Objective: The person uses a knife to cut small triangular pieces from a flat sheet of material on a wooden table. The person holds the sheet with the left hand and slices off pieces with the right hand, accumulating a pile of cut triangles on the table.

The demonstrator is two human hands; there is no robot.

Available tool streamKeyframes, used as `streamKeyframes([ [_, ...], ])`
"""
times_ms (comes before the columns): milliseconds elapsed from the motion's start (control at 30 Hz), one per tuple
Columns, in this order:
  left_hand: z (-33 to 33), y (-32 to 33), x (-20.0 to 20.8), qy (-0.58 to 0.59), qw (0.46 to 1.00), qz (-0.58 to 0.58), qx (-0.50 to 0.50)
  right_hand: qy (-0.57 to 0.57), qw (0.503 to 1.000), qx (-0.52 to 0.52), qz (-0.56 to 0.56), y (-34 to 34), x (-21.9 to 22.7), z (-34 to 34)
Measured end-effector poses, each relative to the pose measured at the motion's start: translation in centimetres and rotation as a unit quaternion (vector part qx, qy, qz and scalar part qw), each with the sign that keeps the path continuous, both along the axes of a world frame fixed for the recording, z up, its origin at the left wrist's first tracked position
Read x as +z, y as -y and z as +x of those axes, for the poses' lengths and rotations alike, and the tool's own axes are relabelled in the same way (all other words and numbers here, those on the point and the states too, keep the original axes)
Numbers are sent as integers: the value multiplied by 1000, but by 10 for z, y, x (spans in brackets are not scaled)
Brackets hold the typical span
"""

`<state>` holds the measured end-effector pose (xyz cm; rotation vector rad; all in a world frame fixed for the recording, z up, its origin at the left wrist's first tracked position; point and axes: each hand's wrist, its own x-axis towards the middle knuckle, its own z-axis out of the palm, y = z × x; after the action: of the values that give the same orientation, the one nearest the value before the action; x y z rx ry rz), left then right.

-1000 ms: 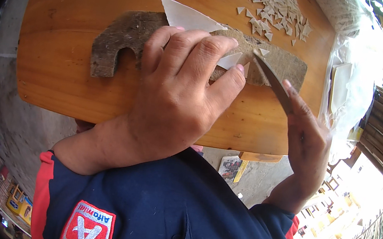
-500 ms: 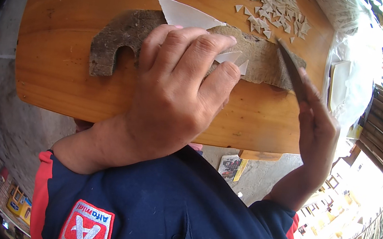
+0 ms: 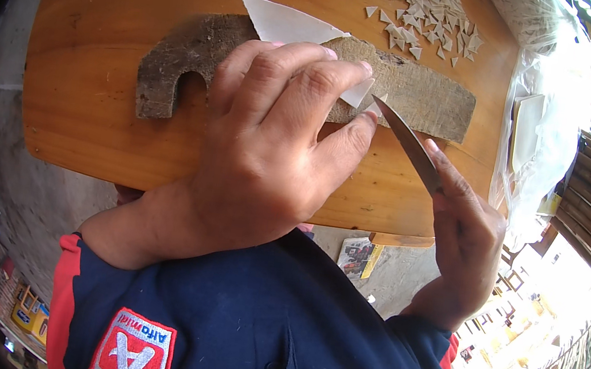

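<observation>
A worn wooden block (image 3: 425, 90) with a hooked left end lies across the table. My left hand (image 3: 273, 123) is closed over its middle, fingers bent down on a thin, stiff white sheet (image 3: 286, 22). The sheet's pointed back part sticks out beyond my knuckles, and a narrow end (image 3: 357, 92) shows past my fingertips; the rest is hidden under the hand. A small white piece (image 3: 381, 103) lies by my left thumb. My right hand (image 3: 464, 224) grips a knife (image 3: 410, 141), index finger along the blade, its tip beside that small piece.
Many small white triangular pieces (image 3: 434, 17) are scattered on the wooden table (image 3: 94, 79) beyond the block. Clear plastic sheeting (image 3: 534, 162) hangs over the right edge, with flat white pieces (image 3: 527, 128) in or under it. Below the near edge is a grey floor (image 3: 418, 267).
The knife has moved left from the block's right end to beside my left thumb. My left fingers have shifted slightly on the sheet, and the small piece sits close to the thumb.
</observation>
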<state>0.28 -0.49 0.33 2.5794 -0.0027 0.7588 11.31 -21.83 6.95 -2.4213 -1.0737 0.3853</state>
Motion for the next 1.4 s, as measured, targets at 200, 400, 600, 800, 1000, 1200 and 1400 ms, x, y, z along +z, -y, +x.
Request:
streamKeyframes([
  [200, 1, 1, 0, -3, 1000, -6, 4, -16, 1000, -11, -15, -1, -1, -3],
  [400, 1, 1, -1, 3, 1000, -4, 7, -9, 999, -21, -37, -2, 2, -8],
  [600, 1, 2, 2, -3, 1000, -13, 9, -2, 993, -7, -119, -9, 14, -16],
  [800, 1, 1, 0, -2, 1000, -4, 16, 12, 993, -6, -119, -11, 12, -21],
  [1000, 3, 2, -1, -1, 1000, -13, 15, 2, 998, -35, -59, 4, 4, -21],
  [1200, 2, 2, 1, 0, 1000, -21, 12, -60, 993, -74, -76, 8, 14, -15],
  [1400, 3, 1, -3, 2, 1000, -18, 18, 15, 997, -70, -26, 12, 7, -9],
])
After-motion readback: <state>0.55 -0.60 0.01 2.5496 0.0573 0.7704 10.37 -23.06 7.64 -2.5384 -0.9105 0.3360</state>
